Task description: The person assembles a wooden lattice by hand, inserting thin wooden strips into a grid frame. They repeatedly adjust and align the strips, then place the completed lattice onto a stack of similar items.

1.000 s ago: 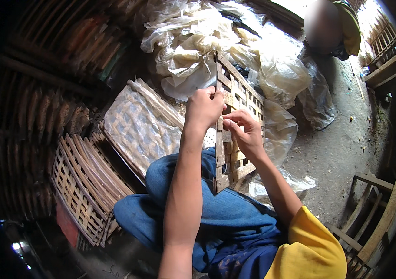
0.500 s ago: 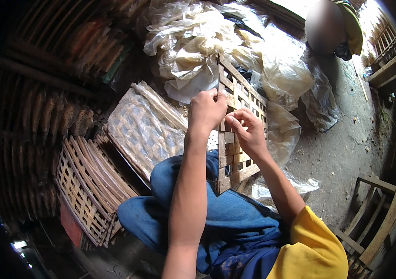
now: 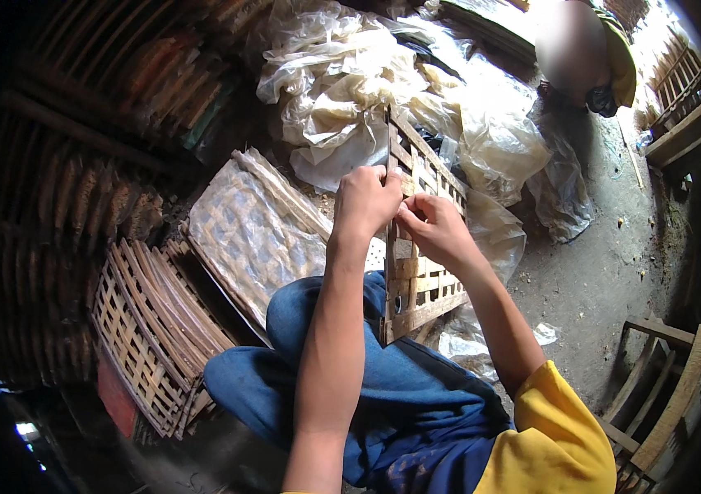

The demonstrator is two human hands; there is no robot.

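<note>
Little has shifted since the earlier frames: both hands remain at the upper edge of the slatted bamboo panel (image 3: 420, 272), and only the view has drifted slightly. Standing on edge at frame centre, the panel rests its lower end on the person's blue-trousered lap (image 3: 383, 395). The left hand (image 3: 365, 200) is clenched on the panel's top edge, just left of centre frame; the right hand (image 3: 433, 230) pinches a slat just beside it, fingers (image 3: 410, 216) curled tight on the strip. Judging by its state, the lattice looks largely assembled: crosspieces run along most of its length, and work appears confined to the upper end; whether any strips remain unfastened cannot be told.

To the left of the panel, a flat woven mat wrapped in clear plastic (image 3: 256, 235) lies tilted on the ground. Farther toward the lower left, a stack of finished slatted frames (image 3: 149, 329) leans on its side. Crumpled clear plastic sheeting (image 3: 350, 90) fills the upper centre. Bare, dusty earth floor (image 3: 614, 272) occupies the right of the frame, with a wooden frame structure (image 3: 671, 387) at lower right. Another person (image 3: 589, 49) sits at upper right, well apart. Dark bundled material (image 3: 62, 189) lines the left side.
</note>
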